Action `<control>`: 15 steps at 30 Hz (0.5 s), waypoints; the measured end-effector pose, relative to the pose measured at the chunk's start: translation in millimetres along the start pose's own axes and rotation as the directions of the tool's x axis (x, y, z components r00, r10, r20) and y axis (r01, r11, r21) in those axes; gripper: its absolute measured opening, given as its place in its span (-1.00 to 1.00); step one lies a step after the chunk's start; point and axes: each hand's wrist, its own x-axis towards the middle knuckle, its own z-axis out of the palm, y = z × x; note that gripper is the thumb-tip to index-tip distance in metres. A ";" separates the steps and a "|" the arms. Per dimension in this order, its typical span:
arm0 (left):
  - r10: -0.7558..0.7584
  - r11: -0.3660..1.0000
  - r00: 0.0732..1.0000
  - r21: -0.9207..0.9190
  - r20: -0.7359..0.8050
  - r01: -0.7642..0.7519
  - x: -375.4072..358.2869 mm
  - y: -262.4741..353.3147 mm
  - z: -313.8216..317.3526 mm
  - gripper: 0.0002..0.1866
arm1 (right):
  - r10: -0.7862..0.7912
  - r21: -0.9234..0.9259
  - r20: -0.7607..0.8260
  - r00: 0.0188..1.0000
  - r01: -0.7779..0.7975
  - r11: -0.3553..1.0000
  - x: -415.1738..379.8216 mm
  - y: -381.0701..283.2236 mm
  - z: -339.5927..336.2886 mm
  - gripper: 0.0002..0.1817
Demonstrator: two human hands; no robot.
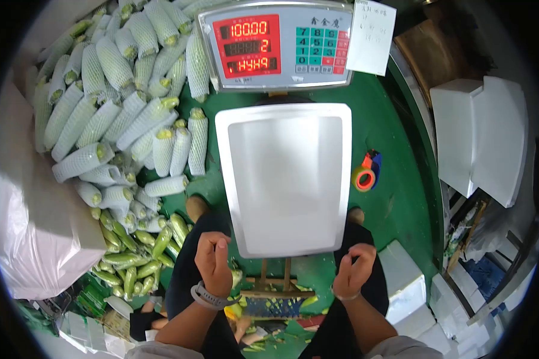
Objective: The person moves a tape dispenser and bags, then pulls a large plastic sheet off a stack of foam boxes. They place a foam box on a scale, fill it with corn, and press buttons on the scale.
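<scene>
An open white foam box point(284, 242) stands in front of me under the display of a digital scale point(275, 46), with its bare white inside showing. My left hand point(214, 263), with a pale wristband, hovers near the box's lower left corner, fingers curled into a loose fist. Close to the lower right corner is my right hand point(354, 270), its fingers also curled in. Neither hand touches the box, and I see nothing in either one. Red digits on the display include 100.00 and 2.
Many long vegetables in white foam nets point(105, 66), apparently ears of corn, are heaped on the left. Un-netted green ones point(129, 260) lie below them. A tape dispenser point(365, 173) rests on the green surface at right. White foam pieces point(482, 134) stand farther right.
</scene>
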 end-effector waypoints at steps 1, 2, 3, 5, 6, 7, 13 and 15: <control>0.032 0.999 0.999 0.000 -0.004 -0.032 6.7 1.3 -1.3 -0.89 | -0.080 0.054 0.109 0.991 0.074 0.996 6.7 -6.6 1.0 -0.78; 0.037 0.999 0.997 0.002 0.067 -0.037 9.8 1.9 -4.3 -0.87 | -0.140 0.103 0.171 0.975 0.124 0.987 13.0 -13.4 2.5 -0.80; 0.033 0.999 0.991 0.002 0.132 -0.034 11.6 3.2 -5.1 -0.83 | -0.203 0.150 0.239 0.950 0.170 0.974 17.5 -18.8 3.0 -0.82; 0.104 0.993 0.986 0.046 0.130 -0.110 16.2 4.2 -2.2 -0.75 | -0.225 0.217 0.235 0.946 0.175 0.960 21.9 -18.9 0.3 -0.82; 0.147 0.985 0.978 0.065 0.147 -0.158 16.9 4.1 -3.5 -0.74 | -0.261 0.225 0.298 0.918 0.198 0.954 22.1 -14.7 -5.1 -0.78; 0.192 0.974 0.967 0.086 0.164 -0.208 18.4 4.9 -4.9 -0.73 | -0.296 0.235 0.357 0.886 0.222 0.946 21.2 -9.6 -9.0 -0.75; 0.230 0.957 0.936 0.110 0.267 -0.267 6.7 2.9 -13.9 -0.66 | -0.165 0.238 0.797 0.581 -0.051 0.970 -16.9 -1.6 -11.2 -0.69; 0.346 0.934 0.887 -0.018 0.307 -0.358 5.6 13.3 -10.8 -0.60 | -0.131 0.238 0.834 0.536 -0.134 0.962 -15.3 6.8 -13.4 -0.64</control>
